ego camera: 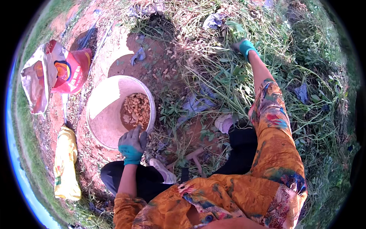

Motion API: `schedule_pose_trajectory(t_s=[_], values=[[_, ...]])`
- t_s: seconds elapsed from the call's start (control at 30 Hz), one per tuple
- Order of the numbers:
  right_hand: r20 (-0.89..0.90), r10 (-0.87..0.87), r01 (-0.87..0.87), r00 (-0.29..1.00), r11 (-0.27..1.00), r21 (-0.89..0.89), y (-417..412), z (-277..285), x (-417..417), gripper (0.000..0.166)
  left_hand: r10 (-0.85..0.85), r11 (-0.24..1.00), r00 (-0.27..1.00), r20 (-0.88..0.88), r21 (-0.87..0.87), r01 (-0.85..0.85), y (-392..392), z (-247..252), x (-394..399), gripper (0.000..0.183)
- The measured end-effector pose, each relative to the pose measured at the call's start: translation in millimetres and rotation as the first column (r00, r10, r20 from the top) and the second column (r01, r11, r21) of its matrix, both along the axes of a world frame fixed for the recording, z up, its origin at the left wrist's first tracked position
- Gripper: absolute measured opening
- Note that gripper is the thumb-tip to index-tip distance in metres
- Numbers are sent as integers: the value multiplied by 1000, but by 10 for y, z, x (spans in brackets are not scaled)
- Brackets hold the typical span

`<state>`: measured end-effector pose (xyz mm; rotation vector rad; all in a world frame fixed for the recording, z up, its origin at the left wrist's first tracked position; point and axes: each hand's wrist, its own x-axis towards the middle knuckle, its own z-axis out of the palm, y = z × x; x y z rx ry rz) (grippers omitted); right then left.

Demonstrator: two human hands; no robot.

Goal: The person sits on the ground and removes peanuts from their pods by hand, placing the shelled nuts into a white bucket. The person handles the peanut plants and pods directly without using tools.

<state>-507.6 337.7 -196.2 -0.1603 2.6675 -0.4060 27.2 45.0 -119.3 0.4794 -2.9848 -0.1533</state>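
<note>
A white plastic bucket [98, 126] leans with its mouth toward me and holds peanuts in their shells [137, 108] at the bottom. At its near rim is my left hand [133, 143], in a grey and teal work glove, fingers over the rim; whether it grips anything is not clear. My right hand [243, 48], gloved alike, reaches far forward into the heap of pulled peanut plants [211, 65]. Its fingers are partly hidden among the stems, so I cannot tell what it holds.
Left of the bucket stand a red and white woven sack [71, 71] and, nearer, a yellow plastic sack [67, 166]. Scraps of plastic film [198, 103] and loose peanuts lie on the soil. A forked wooden stick [194, 157] lies between my shoes [163, 171].
</note>
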Motion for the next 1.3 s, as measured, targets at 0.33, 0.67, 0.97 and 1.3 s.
schedule_pose_trajectory(t_s=[0.33,0.67,0.97,1.3], values=[[-258,167,-160,952,986,48,940,150,841,41,-38,999,999,34,27,37,81,44,-86,27],[-27,330,-286,944,854,434,1122,448,1004,51,5,998,999,44,68,-8,60,87,-12,25],[-371,281,-185,885,944,274,2413,-132,1472,48,-25,994,1000,-5,103,26,-6,69,47,23],[-387,182,-198,904,980,-2,1477,406,1691,46,-24,997,998,-64,73,28,-22,39,89,29]])
